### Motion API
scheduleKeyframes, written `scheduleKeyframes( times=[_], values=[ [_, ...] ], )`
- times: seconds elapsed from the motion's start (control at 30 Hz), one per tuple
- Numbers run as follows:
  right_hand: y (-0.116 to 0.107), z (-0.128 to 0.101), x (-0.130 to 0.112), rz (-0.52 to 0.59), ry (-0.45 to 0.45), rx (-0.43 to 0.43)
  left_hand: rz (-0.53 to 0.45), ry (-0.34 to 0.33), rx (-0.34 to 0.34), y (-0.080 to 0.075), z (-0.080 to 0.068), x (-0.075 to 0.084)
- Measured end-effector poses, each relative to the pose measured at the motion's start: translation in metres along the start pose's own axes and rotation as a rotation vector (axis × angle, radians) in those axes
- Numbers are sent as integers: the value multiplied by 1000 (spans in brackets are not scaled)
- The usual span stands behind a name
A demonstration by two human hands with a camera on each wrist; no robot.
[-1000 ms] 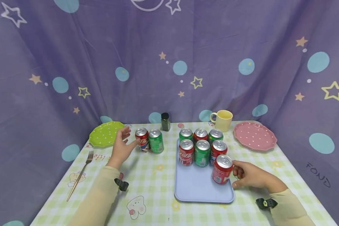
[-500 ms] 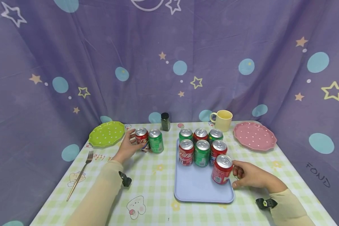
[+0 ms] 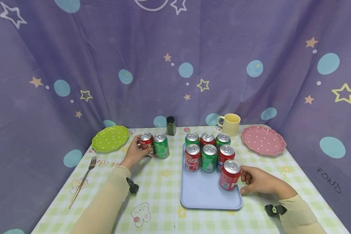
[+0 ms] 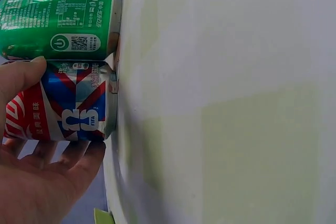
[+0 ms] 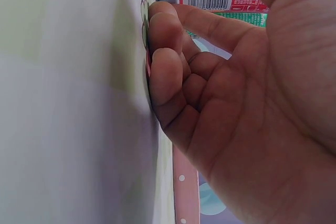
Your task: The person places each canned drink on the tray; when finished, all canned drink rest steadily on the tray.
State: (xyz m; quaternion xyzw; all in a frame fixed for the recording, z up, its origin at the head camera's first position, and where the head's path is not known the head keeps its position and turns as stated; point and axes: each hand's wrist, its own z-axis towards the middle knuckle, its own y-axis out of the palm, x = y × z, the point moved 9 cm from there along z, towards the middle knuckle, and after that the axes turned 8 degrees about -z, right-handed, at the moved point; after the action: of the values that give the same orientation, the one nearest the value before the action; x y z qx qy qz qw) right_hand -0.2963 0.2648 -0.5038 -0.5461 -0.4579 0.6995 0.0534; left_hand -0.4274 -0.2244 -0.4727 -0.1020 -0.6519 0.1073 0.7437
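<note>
My left hand [image 3: 133,153] is round a red soda can [image 3: 146,143], thumb across its front and fingers on its far side in the left wrist view. A green soda can [image 3: 161,147] stands upright right against it. On the right, my right hand [image 3: 258,180] rests on the cloth by the edge of the blue tray [image 3: 204,198], fingers loosely curled with nothing in them. Nearest to it on the tray is a red can [image 3: 229,175]. Behind that stand two rows of red and green cans, among them a green can [image 3: 209,158] and a red can [image 3: 192,158].
A green dotted plate [image 3: 110,139] and a fork [image 3: 83,182] lie at the left. Along the back stand a spice jar [image 3: 171,126] and a yellow mug [image 3: 231,124]. A pink dotted plate [image 3: 264,140] lies at the right. Behind the table hangs a purple curtain [image 3: 152,42].
My left hand has moved right and closed round the red can beside the green one. My right hand and the cans on the tray have stayed put.
</note>
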Motion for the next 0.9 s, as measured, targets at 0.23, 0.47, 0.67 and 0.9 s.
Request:
scheduleKeyframes(
  times=[0.23,0.47,0.67,0.9],
  values=[
    [0,0,1,-2,11,-1,-18,-18,100,-11,-10,-1],
    [0,0,1,-15,15,-1,-86,51,211,-28,-30,19],
    [-1,0,0,-11,5,4,-208,116,253,-30,-57,48],
    [0,0,0,-23,5,-2,-196,312,186,-6,-95,105]
  ],
)
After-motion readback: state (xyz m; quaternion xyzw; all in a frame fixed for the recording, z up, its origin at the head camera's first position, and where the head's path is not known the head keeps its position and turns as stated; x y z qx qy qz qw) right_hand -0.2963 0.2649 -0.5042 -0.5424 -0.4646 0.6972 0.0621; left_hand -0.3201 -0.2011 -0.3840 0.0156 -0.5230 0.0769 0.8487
